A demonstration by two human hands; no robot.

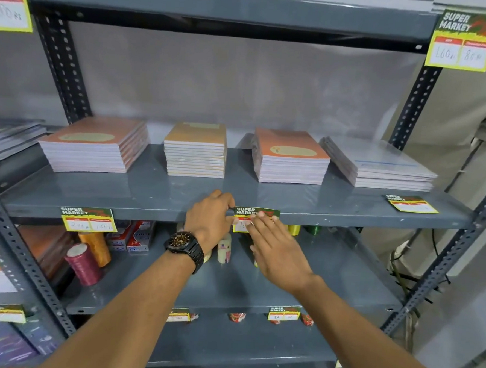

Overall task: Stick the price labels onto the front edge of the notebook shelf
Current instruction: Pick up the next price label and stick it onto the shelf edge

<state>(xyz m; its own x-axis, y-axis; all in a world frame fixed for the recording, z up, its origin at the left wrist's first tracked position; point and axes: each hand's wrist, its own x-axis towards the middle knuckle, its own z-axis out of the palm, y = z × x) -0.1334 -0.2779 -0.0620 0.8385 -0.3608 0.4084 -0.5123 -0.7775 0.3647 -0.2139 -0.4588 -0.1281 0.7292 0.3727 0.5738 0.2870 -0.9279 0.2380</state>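
A green, yellow and red price label [247, 212] lies against the front edge of the grey notebook shelf [154, 214], near its middle. My left hand [209, 220], with a black watch on the wrist, pinches the label's left edge. My right hand [275, 248] lies flat with its fingertips pressed on the label's front, hiding its lower right part. Another label [88, 219] is stuck on the same edge further left. A loose label [411, 203] lies flat on the shelf top at the far right. Several notebook stacks [195, 149] sit on the shelf.
The shelf below holds thread spools [84, 263], small boxes [136, 238] and a small bottle [224, 249]. More labels hang on the upper shelf edge [464, 41] and the lower edge [283, 313]. Perforated metal uprights [414, 106] frame the rack; cables hang at the right.
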